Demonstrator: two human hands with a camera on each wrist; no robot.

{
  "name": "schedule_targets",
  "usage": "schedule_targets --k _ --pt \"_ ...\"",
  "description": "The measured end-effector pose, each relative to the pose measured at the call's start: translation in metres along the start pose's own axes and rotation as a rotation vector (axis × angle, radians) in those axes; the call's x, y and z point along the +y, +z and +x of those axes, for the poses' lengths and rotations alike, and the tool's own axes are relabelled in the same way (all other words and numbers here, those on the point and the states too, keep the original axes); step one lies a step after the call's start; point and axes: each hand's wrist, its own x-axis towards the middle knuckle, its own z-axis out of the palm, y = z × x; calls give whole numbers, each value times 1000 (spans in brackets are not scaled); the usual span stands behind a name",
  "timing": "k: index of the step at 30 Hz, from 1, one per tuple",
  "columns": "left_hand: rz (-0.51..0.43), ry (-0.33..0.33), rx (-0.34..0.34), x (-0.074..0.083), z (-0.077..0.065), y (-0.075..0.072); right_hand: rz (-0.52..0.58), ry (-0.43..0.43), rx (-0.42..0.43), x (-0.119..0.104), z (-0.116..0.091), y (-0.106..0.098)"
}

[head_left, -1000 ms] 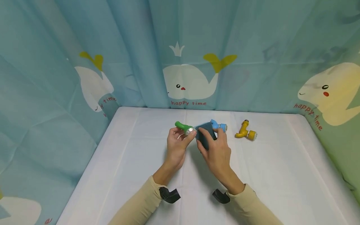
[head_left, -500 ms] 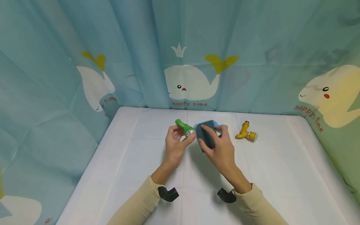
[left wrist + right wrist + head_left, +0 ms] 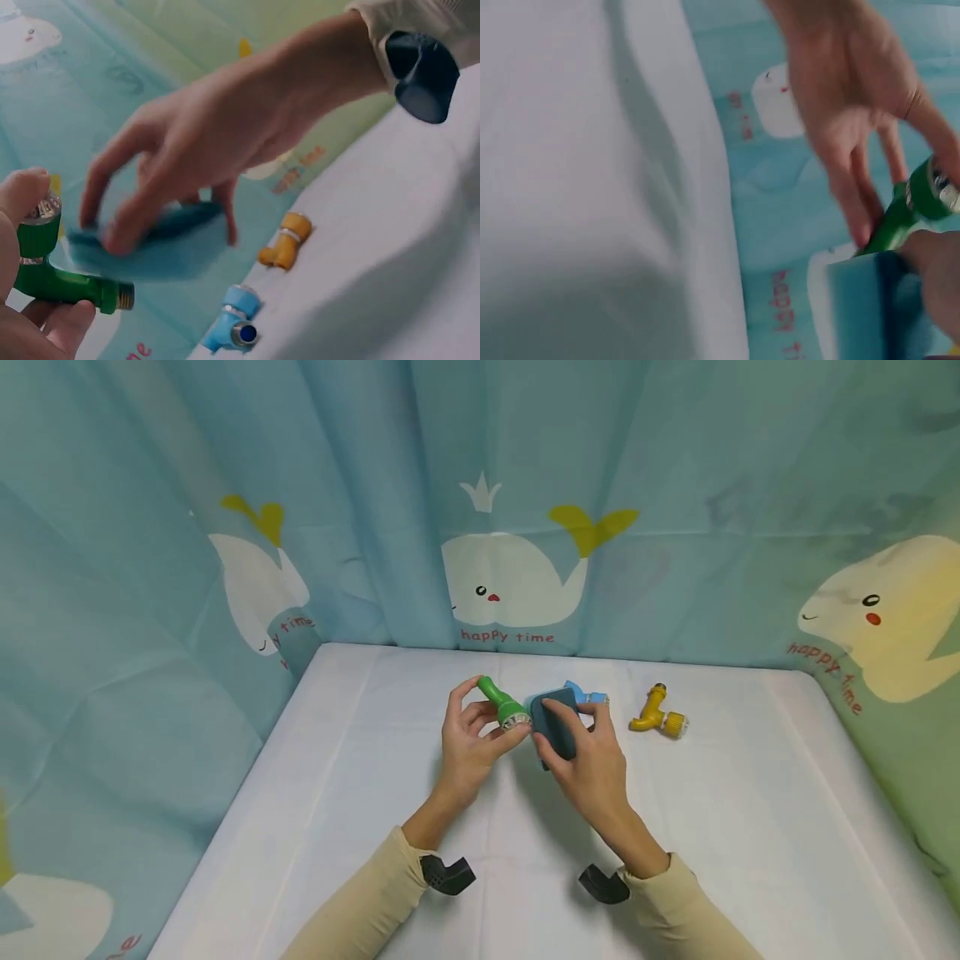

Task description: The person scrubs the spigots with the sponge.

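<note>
My left hand [image 3: 468, 747] holds a green plastic tap [image 3: 64, 283] between thumb and fingers, above the table. Its clear-capped knob [image 3: 516, 721] faces my thumb, and a threaded end shows in the left wrist view. My right hand [image 3: 592, 768] grips a two-tone sponge [image 3: 555, 727], dark blue on one side and lighter blue on the other. The sponge [image 3: 859, 311] is close beside the tap's knob, blurred in both wrist views. Behind the sponge lies a light blue tap [image 3: 596, 698], partly hidden in the head view.
A yellow tap [image 3: 654, 714] lies on the white-covered table [image 3: 360, 827], to the right of the blue one. A curtain [image 3: 360, 510] printed with whales hangs along the table's back and sides. Each wrist carries a black camera mount [image 3: 448, 875].
The green tap has turned in my left hand, its free end swinging right and up, with a finger now at that end. My right hand has shifted the sponge slightly, staying beside the knob.
</note>
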Motion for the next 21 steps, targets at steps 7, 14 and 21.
schedule_targets --k 7,14,21 --pt "12 38 -50 1 1 1 37 23 -61 6 3 -3" --pt "71 31 -225 6 5 -10 280 -163 -159 24 28 -26" --pt "-34 -57 -430 12 8 -18 275 -267 -191 33 31 -33"
